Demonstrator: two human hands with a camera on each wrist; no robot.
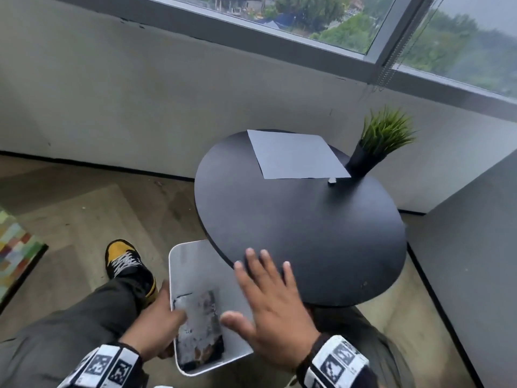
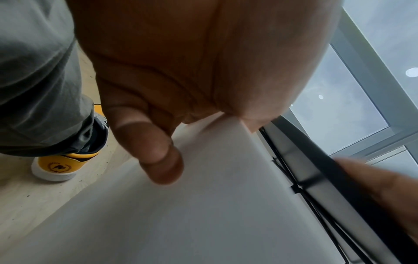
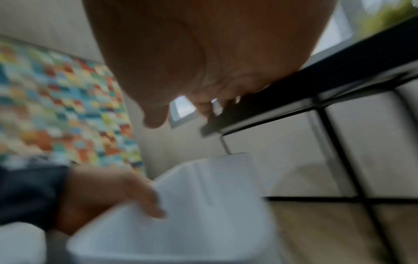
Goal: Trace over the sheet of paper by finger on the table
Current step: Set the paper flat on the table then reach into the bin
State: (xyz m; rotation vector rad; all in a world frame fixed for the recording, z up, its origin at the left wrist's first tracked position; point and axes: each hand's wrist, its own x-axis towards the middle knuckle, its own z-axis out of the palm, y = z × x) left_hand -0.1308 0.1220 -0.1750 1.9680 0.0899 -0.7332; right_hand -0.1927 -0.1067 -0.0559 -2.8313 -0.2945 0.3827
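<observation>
A blank white sheet of paper [image 1: 296, 156] lies flat on the far side of the round black table [image 1: 293, 233]. My right hand [image 1: 246, 287] is open with its fingers spread and straight, and its fingertips reach over the table's near rim [image 3: 294, 100], far short of the sheet. Whether they touch the top I cannot tell. My left hand [image 1: 159, 323] grips the left edge of a white tablet-like board [image 1: 195, 264] held over my lap. Its thumb lies on the top face and its fingers [image 2: 162, 160] curl under the board [image 2: 203, 205].
A small potted grass plant [image 1: 375, 147] stands at the table's far right, next to the sheet's corner. A tiny grey object [image 1: 332, 181] lies just in front of it. A grey partition [image 1: 475, 247] stands at the right. A window wall is behind. My yellow shoe [image 1: 126, 259] is on the floor.
</observation>
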